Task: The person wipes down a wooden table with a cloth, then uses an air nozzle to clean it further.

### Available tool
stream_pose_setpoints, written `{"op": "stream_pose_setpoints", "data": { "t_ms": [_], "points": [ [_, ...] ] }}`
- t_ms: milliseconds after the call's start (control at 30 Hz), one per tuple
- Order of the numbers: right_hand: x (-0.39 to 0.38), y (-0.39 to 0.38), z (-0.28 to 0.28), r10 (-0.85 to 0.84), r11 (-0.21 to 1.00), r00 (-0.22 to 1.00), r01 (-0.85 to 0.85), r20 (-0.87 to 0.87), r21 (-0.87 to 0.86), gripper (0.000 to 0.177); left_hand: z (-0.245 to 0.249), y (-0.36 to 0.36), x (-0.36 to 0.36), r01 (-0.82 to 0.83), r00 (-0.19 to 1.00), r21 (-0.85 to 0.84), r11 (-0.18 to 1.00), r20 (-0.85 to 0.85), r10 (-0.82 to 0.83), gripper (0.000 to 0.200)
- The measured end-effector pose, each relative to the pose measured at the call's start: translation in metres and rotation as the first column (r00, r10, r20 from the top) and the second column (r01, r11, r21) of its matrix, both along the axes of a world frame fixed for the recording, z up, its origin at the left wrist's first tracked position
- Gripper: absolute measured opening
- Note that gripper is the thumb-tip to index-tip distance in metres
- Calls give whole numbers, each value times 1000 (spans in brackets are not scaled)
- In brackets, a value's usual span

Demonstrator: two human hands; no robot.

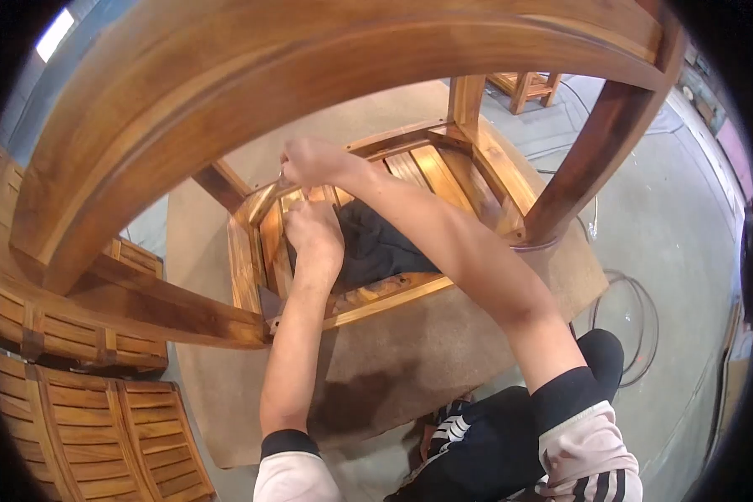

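A wooden chair (510, 171) lies on a brown board (368, 360), its slatted seat frame low and a curved rail arching above my arms. My left hand (314, 230) is closed at the far left part of the seat frame. Just above it my right hand (314, 163) is closed too, near the frame's corner, and looks slightly blurred. Something small shows between the two hands, too small to make out. A dark cloth (376, 243) lies crumpled on the slats, right beside my left hand.
Slatted wooden pieces (117, 427) stand at the lower left. Another wooden item (523, 88) is on the floor at the back. A hose (648, 335) loops on the grey floor at the right. My dark-clad legs are below the board.
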State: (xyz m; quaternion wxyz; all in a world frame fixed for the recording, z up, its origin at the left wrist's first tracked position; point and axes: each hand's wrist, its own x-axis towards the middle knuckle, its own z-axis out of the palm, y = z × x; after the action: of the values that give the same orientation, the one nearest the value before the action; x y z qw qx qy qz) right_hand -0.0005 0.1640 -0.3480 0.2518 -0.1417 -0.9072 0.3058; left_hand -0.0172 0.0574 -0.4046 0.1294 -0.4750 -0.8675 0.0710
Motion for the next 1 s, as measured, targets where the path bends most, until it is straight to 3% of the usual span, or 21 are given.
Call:
{"op": "stream_pose_setpoints", "data": {
  "t_ms": [200, 233, 267, 300, 333, 367, 433, 467, 500, 533, 567, 600, 667, 767, 867, 900, 933, 967, 1000],
  "points": [
    [1, 9, -2, 13, 998, 999, -15, 40, 58, 21, 11, -3, -3, 81, 992, 66, 995, 90, -87, 13],
    [7, 6, 5, -48, 982, 996, 32, 77, 186, 17, 7, -7, -10, 105, 985, 88, 991, 125, -115, 13],
    [18, 2, 18, -107, 947, 987, 65, 118, 313, 13, -27, -16, -43, 530, 841, 498, 686, -206, -500, 9],
    [33, -3, 25, -167, 897, 973, 83, 157, 435, 10, -25, -12, -49, 496, 790, 749, 439, -179, -586, 9],
    [68, -6, 19, -66, 740, 997, 79, -45, 668, 11, -2, -14, -50, 210, 895, 733, 647, 122, -428, 4],
    [114, -33, 38, -70, 721, 994, 106, -80, 685, 12, 21, -16, -50, -83, 910, 584, 808, 375, -178, 12],
    [181, -68, 59, -155, 838, 981, 191, -113, 511, 18, 22, -6, -70, -4, 995, 618, 786, 84, -61, 22],
    [216, -87, 70, -214, 890, 977, 193, 4, 413, 24, 10, 0, -83, 55, 991, 659, 750, 55, -120, 22],
    [252, -102, 77, -274, 884, 956, 206, 108, 420, 22, -9, 10, -99, 111, 984, 694, 711, 26, -178, 21],
    [283, -111, 78, -167, 929, 985, 139, 53, 343, 21, -23, 17, -99, 153, 973, 717, 680, 10, -230, 20],
    [309, -123, 80, -227, 938, 956, 164, 185, 306, 22, 7, 18, -75, 39, 944, 594, 803, 243, -225, 17],
    [328, -135, 78, -230, 938, 967, 191, 109, 288, 19, -5, 25, -74, 19, 907, 722, 692, 279, -316, 14],
    [355, -153, 79, -253, 936, 967, 244, 5, 255, 14, -36, 45, -95, 111, 990, 464, 879, -127, -58, 12],
    [380, -168, 83, -351, 894, 932, 364, -96, 261, 7, -32, 44, -88, 134, 978, 382, 914, -201, -59, 13],
    [399, -158, 74, -306, 919, 930, 345, -205, 193, 23, -25, 25, -74, 59, 998, 487, 871, -6, -64, 12],
    [399, -152, 63, -305, 917, 907, 362, -290, 170, 34, -36, 25, -77, -2, 997, 526, 850, 64, -37, 12],
    [400, -149, 57, -269, 939, 917, 317, -293, 131, 38, -80, 43, -130, -73, 978, 600, 797, 200, -62, 13],
    [399, -146, 50, -240, 943, 925, 295, -293, 158, 39, -82, 44, -136, 56, 998, 538, 841, -3, -64, 13],
    [399, -143, 40, -195, 960, 934, 245, -300, 138, 39, -91, 44, -143, 244, 969, 620, 746, -195, -155, 12]
  ]
}}
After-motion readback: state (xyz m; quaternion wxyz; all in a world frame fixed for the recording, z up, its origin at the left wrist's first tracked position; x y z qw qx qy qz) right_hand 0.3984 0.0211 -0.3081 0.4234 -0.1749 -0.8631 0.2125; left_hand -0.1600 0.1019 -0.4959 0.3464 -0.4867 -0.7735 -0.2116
